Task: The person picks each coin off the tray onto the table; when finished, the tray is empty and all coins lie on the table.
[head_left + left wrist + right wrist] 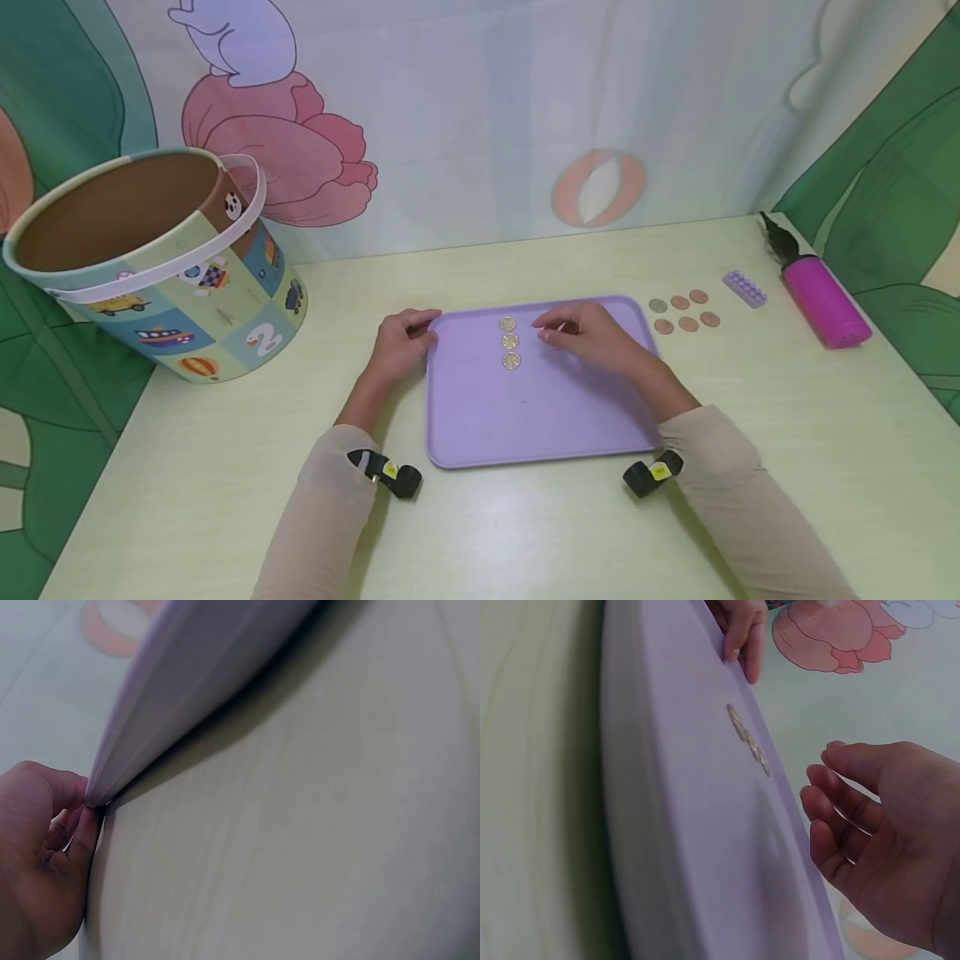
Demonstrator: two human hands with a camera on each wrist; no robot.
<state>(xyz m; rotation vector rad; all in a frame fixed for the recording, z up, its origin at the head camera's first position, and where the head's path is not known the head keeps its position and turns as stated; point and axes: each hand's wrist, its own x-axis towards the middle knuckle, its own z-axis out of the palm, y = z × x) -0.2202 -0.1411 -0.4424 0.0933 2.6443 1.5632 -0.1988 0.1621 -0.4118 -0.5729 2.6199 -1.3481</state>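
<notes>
A purple tray lies on the table in front of the person. Three gold-coloured coins form a short column on it, near its far rim. At the tray's far left corner, the left hand grips the rim; thumb and fingers meet the corner in the left wrist view, where the tray's outer side shows. Just right of the coins, the right hand hovers above the tray. Its fingers are loosely bent, apart from the thumb, and nothing is seen between them in the right wrist view.
Right of the tray lie several copper and grey coins. Beyond them are a purple studded block and a magenta pump with a black nozzle. A large patterned bucket stands at the left. A printed curtain hangs behind the table.
</notes>
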